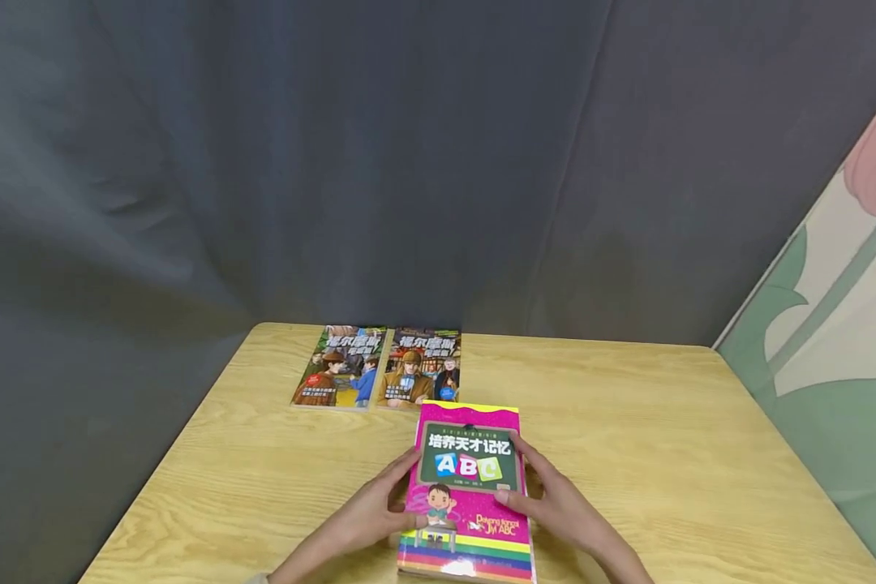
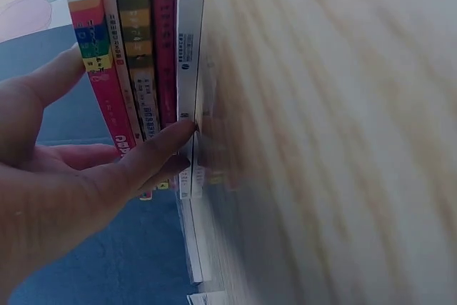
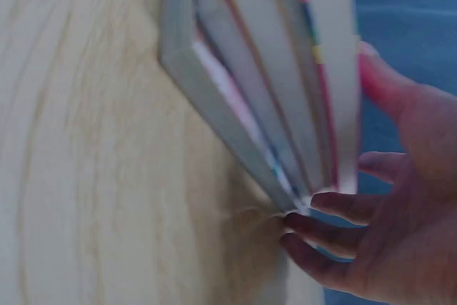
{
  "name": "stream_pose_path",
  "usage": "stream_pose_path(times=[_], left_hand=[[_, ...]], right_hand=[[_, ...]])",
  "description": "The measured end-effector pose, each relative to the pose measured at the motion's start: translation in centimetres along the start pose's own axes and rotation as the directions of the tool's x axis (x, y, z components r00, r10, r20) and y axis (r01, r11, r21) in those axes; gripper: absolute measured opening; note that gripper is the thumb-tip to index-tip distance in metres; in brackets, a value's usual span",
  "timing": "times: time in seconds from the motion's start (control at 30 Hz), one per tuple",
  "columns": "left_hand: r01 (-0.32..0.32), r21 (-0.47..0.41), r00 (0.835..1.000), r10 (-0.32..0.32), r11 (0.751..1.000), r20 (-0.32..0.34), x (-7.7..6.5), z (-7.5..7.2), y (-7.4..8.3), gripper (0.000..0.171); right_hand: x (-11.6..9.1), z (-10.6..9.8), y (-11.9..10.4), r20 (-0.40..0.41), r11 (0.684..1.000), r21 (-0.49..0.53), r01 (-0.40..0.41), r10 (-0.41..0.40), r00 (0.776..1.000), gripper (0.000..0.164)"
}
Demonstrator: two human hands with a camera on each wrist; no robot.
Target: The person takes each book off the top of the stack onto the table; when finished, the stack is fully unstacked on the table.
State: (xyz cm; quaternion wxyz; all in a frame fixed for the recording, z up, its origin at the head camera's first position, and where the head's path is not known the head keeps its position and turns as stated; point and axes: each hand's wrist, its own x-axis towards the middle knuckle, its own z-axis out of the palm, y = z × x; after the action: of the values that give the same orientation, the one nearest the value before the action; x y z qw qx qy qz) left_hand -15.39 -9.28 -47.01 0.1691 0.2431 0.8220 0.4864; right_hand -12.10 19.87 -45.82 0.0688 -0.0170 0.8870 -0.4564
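A stack of several books lies on the table, with a pink ABC book on top. My left hand holds the stack's left side, thumb on the pink cover. In the left wrist view the fingers of my left hand lie across the spines, one reaching the lowest white book. At the other side, my right hand has its thumb on the cover and its fingers at the edge. The right wrist view shows the fingers of my right hand beside the page edges, which are slightly uneven.
Two comic-style books lie side by side at the table's back left, just beyond the stack. The wooden table extends to both sides. A dark curtain hangs behind it, and a flower-patterned panel stands at the right.
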Motion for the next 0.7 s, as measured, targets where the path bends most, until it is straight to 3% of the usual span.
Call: stream_pose_path(times=[0.1,0.23,0.43,0.5,0.7], left_hand=[[-0.003,0.007,1.000,0.003,1.000,0.016,-0.2,-0.1,-0.1,0.089],[-0.006,-0.048,0.999,0.008,0.999,0.041,-0.2,-0.2,-0.4,0.088],[-0.023,0.038,0.992,0.018,0.999,0.126,-0.4,-0.6,-0.4,0.082],[-0.024,0.063,0.988,0.014,0.998,0.154,-0.4,-0.6,-0.3,0.083],[-0.033,0.056,0.985,0.023,0.998,0.171,-0.4,-0.3,-0.2,0.086]], right_hand=[[0.7,0.2,0.2,0.036,0.999,0.032,-0.013,0.012,0.999,0.086],[0.9,0.2,0.7,0.028,0.993,0.103,-0.062,0.059,0.998,0.085],[1.0,-0.4,1.7,0.068,0.938,0.325,-0.121,0.105,0.992,0.084],[1.0,-0.8,2.0,0.091,0.924,0.356,-0.142,0.117,0.989,0.084],[1.2,-2.6,3.4,0.199,0.907,0.398,-0.140,0.064,0.978,0.078]])
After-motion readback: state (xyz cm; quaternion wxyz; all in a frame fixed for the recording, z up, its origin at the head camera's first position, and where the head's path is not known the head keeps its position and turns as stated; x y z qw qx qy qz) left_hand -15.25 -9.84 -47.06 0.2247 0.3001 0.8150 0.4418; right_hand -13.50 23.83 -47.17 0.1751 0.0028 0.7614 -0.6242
